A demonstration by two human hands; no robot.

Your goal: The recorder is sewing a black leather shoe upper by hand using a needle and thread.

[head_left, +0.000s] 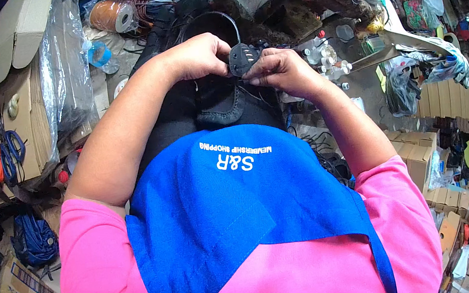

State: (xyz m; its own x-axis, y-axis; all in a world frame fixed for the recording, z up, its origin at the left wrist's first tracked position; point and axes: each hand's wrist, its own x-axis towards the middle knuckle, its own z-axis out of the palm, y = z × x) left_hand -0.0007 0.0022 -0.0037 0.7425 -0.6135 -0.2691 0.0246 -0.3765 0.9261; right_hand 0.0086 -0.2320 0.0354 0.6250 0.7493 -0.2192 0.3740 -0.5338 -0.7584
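Observation:
Above my lap, a small black piece with a row of pale slots (245, 56) sits between my hands; it looks like part of a shoe or sandal, but I cannot tell which. My left hand (206, 55) is closed at its left edge, thumb and fingers bent inward. At the lower right edge, my right hand (281, 70) pinches it between thumb and fingertips. A black curved piece with a ridged or stitched rim (224, 113) lies just below, on my dark-clad legs. Behind my left hand arches a thin dark loop (233, 22); where it joins is hidden.
An orange spool (112, 16) and a blue-labelled clear bottle (99, 54) lie at the far left, near cardboard (24, 113). Small bottles (328, 57) stand beyond my right hand. A metal arm or bracket (408, 33) reaches in from the right, with plastic bags (404, 84) beside it.

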